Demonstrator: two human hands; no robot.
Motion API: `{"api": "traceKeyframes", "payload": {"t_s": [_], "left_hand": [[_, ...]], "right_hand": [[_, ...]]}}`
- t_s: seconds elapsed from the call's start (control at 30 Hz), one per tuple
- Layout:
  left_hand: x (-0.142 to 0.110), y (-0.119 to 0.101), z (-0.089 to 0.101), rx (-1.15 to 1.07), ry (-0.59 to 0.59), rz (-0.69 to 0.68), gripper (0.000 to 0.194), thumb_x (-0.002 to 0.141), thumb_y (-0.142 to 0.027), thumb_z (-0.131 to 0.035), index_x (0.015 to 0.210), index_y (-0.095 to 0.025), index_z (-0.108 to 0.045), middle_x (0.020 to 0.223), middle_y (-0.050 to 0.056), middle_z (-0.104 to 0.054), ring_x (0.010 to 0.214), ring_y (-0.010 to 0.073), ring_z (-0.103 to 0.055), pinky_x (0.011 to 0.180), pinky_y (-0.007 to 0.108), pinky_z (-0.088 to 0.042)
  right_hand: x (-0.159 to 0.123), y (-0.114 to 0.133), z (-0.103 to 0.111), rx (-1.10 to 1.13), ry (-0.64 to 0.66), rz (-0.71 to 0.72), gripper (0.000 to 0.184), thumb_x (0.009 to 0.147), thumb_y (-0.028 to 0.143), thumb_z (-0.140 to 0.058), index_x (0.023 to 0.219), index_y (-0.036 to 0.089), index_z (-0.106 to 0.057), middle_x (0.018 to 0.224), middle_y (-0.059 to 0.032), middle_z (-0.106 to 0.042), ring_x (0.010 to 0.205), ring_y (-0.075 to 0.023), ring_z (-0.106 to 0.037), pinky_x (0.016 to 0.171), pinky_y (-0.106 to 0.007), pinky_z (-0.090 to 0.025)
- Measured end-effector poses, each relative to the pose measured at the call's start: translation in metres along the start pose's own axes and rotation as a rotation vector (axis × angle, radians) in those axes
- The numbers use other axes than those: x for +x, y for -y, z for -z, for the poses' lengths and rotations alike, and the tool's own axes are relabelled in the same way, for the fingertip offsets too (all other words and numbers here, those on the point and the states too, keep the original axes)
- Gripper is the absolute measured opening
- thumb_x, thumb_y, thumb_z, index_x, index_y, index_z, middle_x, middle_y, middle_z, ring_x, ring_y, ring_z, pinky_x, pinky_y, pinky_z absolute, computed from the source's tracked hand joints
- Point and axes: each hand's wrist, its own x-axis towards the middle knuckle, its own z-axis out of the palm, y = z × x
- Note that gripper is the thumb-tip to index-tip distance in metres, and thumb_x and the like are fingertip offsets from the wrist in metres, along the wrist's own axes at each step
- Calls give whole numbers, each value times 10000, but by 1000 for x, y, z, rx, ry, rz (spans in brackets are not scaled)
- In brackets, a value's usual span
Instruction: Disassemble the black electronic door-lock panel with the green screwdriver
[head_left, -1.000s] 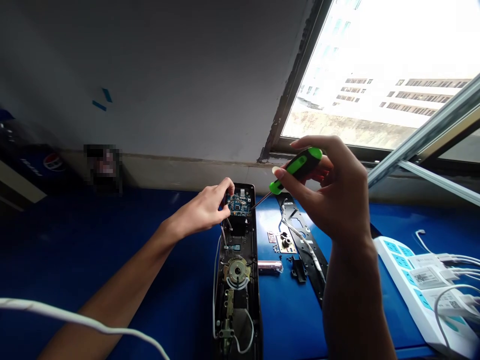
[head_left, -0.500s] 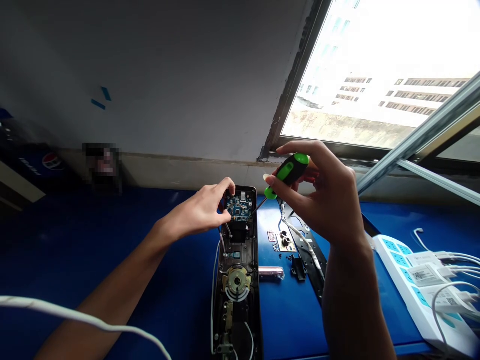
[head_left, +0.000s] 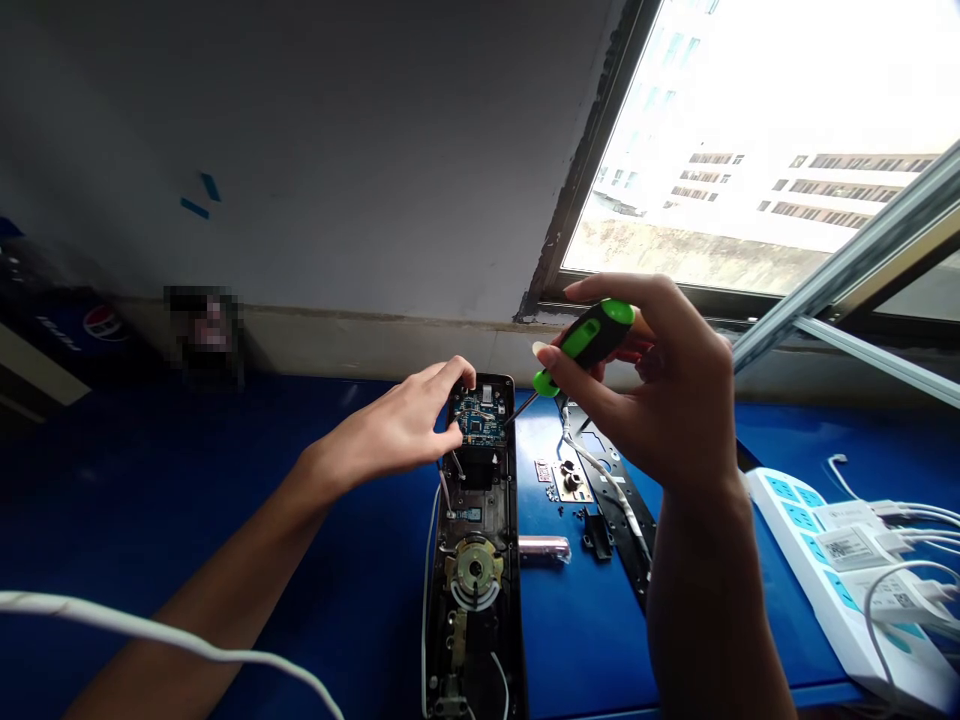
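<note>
A long black device housing (head_left: 516,560) lies with its inside facing up, showing a blue circuit board (head_left: 486,428) at its far end and a round speaker-like part (head_left: 475,575) further down. At the board's left side, my left hand (head_left: 409,415) curls its thumb and fingers around the edge; the exact contact is partly hidden. My right hand (head_left: 660,390) grips a green and black screwdriver (head_left: 589,345), tilted, its shaft pointing down to the board's right edge. Whether the tip touches a screw is too small to tell.
Right of the housing lie a pink cylinder (head_left: 545,549), a small board with dark knobs (head_left: 573,482), loose screws (head_left: 553,494), a black bracket (head_left: 598,537) and a black panel (head_left: 626,500) with cable. A white power strip (head_left: 817,590) stands at right. A white cable (head_left: 187,648) crosses lower left.
My right hand and the screwdriver handle have shifted slightly to the right, while the tip stays near the board's right edge. The left hand has hardly moved.
</note>
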Motion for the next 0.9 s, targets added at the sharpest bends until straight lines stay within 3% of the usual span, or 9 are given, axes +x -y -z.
{"api": "traceKeyframes", "payload": {"t_s": [0.13, 0.33, 0.53, 0.9], "left_hand": [[1, -6, -2, 73, -98, -120, 441, 896, -173, -599, 1318, -266, -509, 1513, 103, -487, 1425, 303, -464, 1152, 485, -444], [2, -5, -8, 125, -19, -231, 375, 959, -290, -625, 1329, -265, -570, 1615, 98, -402, 1579, 339, -217, 1246, 574, -328], [0, -5, -10, 161, 61, -204, 463, 933, -488, -691, 1334, -279, -589, 1667, 120, -323, 1572, 358, -240, 1238, 584, -341], [3, -4, -15, 189, 28, -234, 505, 876, -438, -777, 1326, -286, -606, 1643, 110, -344, 1555, 336, -267, 1234, 544, -361]], "right_hand": [[-1, 0, 0, 5, -2, -15, 343, 845, 240, -764, 1168, 277, -655, 1031, -14, -754, 849, -202, -753, 762, -370, -645], [-1, -3, -2, 6, 80, 4, 351, 877, 225, -728, 1218, 219, -645, 1074, -43, -759, 856, -188, -747, 769, -352, -645], [-3, -5, -2, -5, 29, 67, 365, 850, 219, -748, 1204, 220, -660, 1118, -54, -759, 880, -204, -753, 783, -365, -652], [-3, -3, -3, -93, 17, 101, 323, 874, 253, -742, 1185, 206, -666, 1133, -60, -758, 781, -163, -724, 713, -325, -629]]}}
